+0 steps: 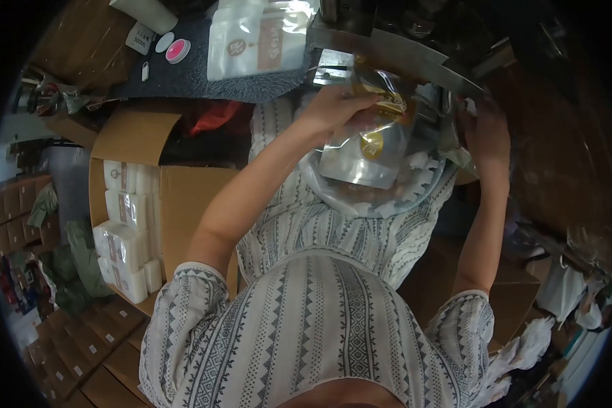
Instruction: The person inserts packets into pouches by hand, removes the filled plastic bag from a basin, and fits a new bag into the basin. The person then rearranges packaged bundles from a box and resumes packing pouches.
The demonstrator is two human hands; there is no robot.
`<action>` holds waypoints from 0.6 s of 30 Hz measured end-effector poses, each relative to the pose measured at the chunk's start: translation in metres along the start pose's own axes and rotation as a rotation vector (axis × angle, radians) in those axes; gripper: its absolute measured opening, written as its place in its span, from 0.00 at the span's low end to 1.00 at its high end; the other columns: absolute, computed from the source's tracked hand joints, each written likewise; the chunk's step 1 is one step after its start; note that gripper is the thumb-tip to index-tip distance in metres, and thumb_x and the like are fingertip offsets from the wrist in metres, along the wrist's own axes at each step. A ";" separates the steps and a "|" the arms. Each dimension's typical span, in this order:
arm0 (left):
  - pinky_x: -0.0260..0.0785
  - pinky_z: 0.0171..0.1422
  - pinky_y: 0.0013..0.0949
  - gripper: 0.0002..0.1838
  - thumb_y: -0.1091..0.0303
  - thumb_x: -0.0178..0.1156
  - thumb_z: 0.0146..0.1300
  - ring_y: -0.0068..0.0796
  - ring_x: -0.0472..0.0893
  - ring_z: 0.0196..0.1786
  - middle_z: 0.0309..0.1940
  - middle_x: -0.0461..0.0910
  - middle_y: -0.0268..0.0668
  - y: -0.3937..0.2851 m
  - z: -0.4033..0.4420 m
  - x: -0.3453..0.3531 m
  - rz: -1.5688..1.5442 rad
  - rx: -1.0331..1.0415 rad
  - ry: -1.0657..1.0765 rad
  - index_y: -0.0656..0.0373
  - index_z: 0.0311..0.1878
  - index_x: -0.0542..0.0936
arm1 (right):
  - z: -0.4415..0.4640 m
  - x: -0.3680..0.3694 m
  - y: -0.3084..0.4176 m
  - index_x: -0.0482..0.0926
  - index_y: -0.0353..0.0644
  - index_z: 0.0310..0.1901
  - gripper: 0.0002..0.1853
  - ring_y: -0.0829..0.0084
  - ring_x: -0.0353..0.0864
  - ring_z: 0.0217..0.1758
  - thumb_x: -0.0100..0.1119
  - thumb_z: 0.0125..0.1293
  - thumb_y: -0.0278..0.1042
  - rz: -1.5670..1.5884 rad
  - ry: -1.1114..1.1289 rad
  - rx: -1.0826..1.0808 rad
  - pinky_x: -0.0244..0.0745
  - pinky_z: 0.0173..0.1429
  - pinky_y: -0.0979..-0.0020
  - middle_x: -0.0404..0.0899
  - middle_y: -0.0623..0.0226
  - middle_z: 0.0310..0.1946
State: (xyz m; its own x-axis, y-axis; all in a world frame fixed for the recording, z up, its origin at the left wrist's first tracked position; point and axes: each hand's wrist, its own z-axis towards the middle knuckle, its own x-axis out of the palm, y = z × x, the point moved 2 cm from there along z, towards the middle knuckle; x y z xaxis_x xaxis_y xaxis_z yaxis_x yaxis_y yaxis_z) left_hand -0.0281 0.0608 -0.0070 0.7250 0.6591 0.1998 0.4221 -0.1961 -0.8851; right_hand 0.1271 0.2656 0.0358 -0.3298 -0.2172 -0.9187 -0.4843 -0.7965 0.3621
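Presently, in the head view, the left hand (336, 112) is closed at the fingers on the upper part of a clear pouch (365, 156) with a round gold label (372, 145). The pouch lies above a round transparent container (374, 204) over the lap. The right hand (486, 129) is at the right, beside the metal machine (415, 58); it is blurred, so I cannot tell how far it is open or what it holds. At the far left, a stack of pouches (258, 44) rests on the gray furry cloth (279, 85), near a small pink jar (177, 51).
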 end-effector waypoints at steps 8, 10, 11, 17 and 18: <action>0.60 0.63 0.45 0.33 0.52 0.64 0.58 0.52 0.68 0.60 0.59 0.66 0.55 0.001 -0.001 -0.104 1.433 0.849 -0.780 0.64 0.60 0.68 | 0.012 0.028 -0.035 0.79 0.43 0.45 0.12 0.50 0.79 0.46 0.52 0.60 0.26 -0.201 0.021 0.021 0.74 0.46 0.57 0.79 0.51 0.43; 0.62 0.61 0.46 0.32 0.56 0.64 0.58 0.53 0.68 0.60 0.59 0.67 0.53 0.016 -0.022 -0.098 1.580 0.842 -0.564 0.62 0.62 0.66 | 0.009 0.019 -0.032 0.80 0.42 0.45 0.12 0.52 0.80 0.44 0.52 0.61 0.26 -0.085 0.011 -0.011 0.74 0.45 0.59 0.80 0.52 0.42; 0.67 0.54 0.42 0.25 0.62 0.65 0.56 0.49 0.74 0.53 0.52 0.74 0.48 0.012 -0.031 -0.101 1.506 0.805 -0.585 0.59 0.56 0.73 | 0.002 0.013 -0.031 0.80 0.42 0.45 0.12 0.55 0.81 0.42 0.51 0.62 0.25 0.027 0.017 -0.036 0.75 0.44 0.62 0.81 0.53 0.41; 0.71 0.35 0.35 0.06 0.72 0.64 0.54 0.42 0.78 0.31 0.30 0.78 0.38 0.000 -0.081 -0.095 1.253 0.885 -0.796 0.55 0.36 0.82 | -0.020 -0.026 0.036 0.79 0.40 0.45 0.10 0.72 0.79 0.34 0.59 0.60 0.23 0.486 0.238 -0.025 0.74 0.40 0.73 0.81 0.62 0.37; 0.71 0.35 0.35 0.06 0.72 0.64 0.54 0.42 0.78 0.31 0.30 0.78 0.38 -0.007 -0.090 -0.081 1.254 0.884 -0.793 0.55 0.36 0.82 | -0.023 -0.022 0.055 0.79 0.40 0.45 0.10 0.72 0.79 0.34 0.59 0.60 0.23 0.487 0.238 -0.022 0.74 0.40 0.73 0.81 0.62 0.37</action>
State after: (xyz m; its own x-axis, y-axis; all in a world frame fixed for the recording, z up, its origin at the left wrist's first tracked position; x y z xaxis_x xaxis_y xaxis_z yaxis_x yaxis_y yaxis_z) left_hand -0.0409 -0.0570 0.0206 -0.1852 0.6508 -0.7363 -0.7453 -0.5814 -0.3264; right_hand 0.1261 0.2136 0.0729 -0.3177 -0.6838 -0.6569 -0.3039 -0.5828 0.7536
